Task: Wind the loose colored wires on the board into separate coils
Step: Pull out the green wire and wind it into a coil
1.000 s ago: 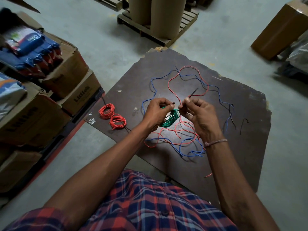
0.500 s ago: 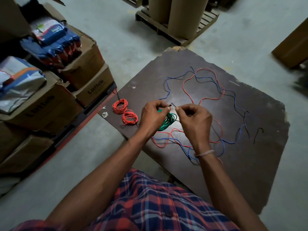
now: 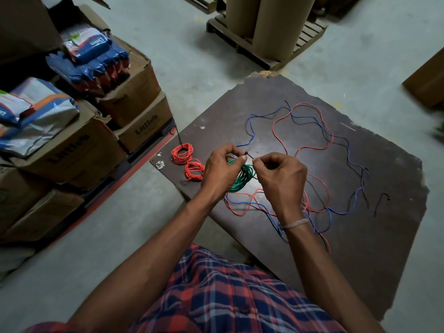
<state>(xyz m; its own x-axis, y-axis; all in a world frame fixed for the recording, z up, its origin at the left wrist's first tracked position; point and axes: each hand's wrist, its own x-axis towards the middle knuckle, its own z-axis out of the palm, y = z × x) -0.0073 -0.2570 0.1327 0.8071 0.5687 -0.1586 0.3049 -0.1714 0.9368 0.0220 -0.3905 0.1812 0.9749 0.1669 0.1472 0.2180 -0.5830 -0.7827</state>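
**Green coil getting tied off over the board**

Both hands are up over the near-left part of the dark board (image 3: pixel 360 248). The left hand (image 3: pixel 222 170) has its fingers curled around the green coil (image 3: pixel 242 177), thumb pinching a short dark tie (image 3: pixel 248 155) at the top. The right hand (image 3: pixel 280 179) pinches the tie's other end. Two finished red coils (image 3: pixel 182 153) sit at the left edge. Loose red and blue wires (image 3: pixel 310 106) sprawl across the far and right side.

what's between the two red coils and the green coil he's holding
In the head view, the left hand lies between the two red coils and the green coil; it grips the green coil and covers its left part.
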